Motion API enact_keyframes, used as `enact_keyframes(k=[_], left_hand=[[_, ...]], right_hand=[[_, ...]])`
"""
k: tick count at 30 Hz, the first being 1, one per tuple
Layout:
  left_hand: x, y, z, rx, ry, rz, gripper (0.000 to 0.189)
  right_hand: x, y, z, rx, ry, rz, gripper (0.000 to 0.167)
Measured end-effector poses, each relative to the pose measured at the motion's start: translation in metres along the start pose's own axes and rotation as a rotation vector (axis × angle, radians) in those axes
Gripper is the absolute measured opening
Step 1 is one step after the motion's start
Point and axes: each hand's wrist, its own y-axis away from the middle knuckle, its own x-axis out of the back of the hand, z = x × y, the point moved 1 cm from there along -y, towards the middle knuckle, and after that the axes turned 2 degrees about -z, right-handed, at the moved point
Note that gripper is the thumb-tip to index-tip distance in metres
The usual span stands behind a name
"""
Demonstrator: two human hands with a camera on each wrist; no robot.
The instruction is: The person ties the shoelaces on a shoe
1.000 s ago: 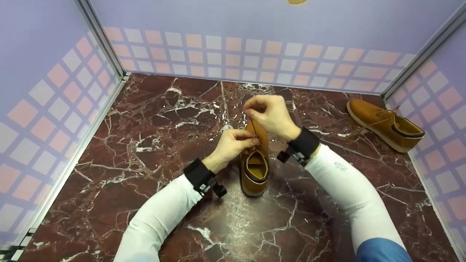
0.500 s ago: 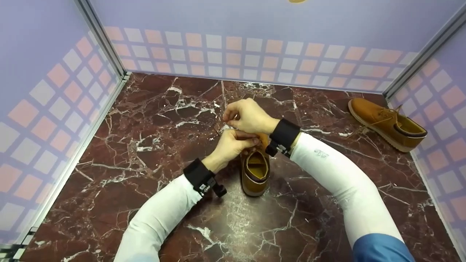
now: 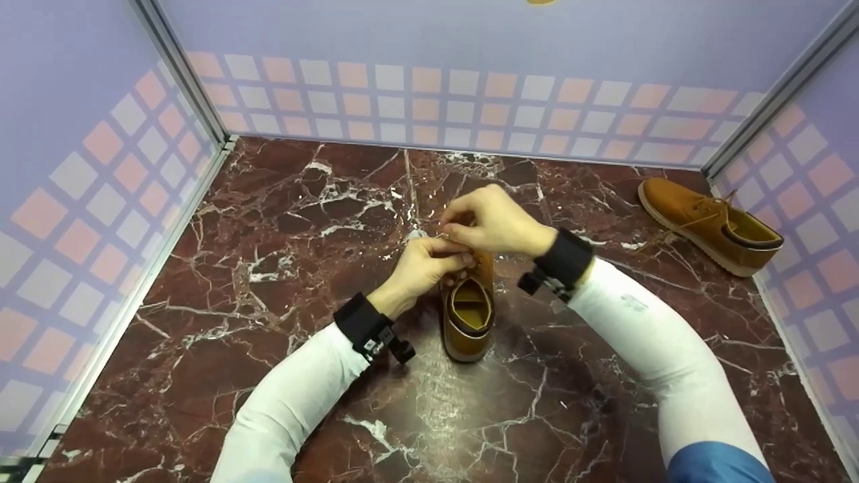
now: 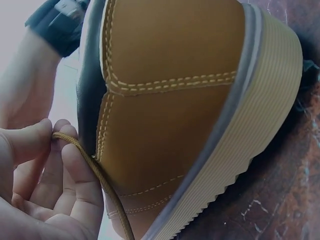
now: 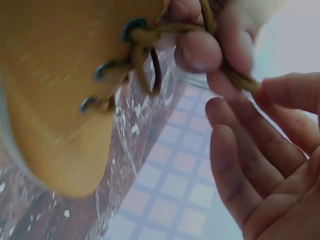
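Note:
A tan leather shoe with a yellow lining stands on the floor, its toe pointing away from me. At its lacing, my left hand pinches a brown shoelace between thumb and fingers. My right hand is just above and to the right of it, over the toe part. In the right wrist view, the right thumb and forefinger pinch a length of lace close to the left fingertips. Dark metal eyelets run along the shoe, with a loose lace loop hanging beside them. The hands partly cover the lacing in the head view.
A matching tan shoe, its laces hanging loose, lies by the right wall. Dark red marble-patterned floor spreads around. Purple panels with pink and white squares enclose the left, back and right sides.
My right hand first swept left across the left hand, then came back right and slightly lower than at the start. The left hand has stayed at the lacing, still pinching.

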Motion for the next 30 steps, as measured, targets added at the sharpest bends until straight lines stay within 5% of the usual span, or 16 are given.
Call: enact_keyframes(k=[9,16,24,27,30], left_hand=[[0.005,-0.001,0.0,0.04,0.031,0.002,0.016],[0.003,-0.004,0.001,0.07,0.039,-0.034,0.017],[0.005,-0.003,0.003,0.111,0.091,-0.073,0.019],[0.008,0.0,0.008,0.043,-0.043,-0.079,0.02],[0.014,0.005,0.019,-0.116,-0.376,-0.025,0.018]], right_hand=[[0.007,0.035,0.027,0.066,-0.224,-0.069,0.028],[-0.005,0.042,0.04,0.238,-0.215,0.01,0.025],[-0.015,0.045,0.045,0.29,-0.204,0.094,0.018],[-0.018,0.047,0.046,0.278,-0.214,0.123,0.013],[-0.021,0.048,0.047,0.247,-0.237,0.133,0.01]])
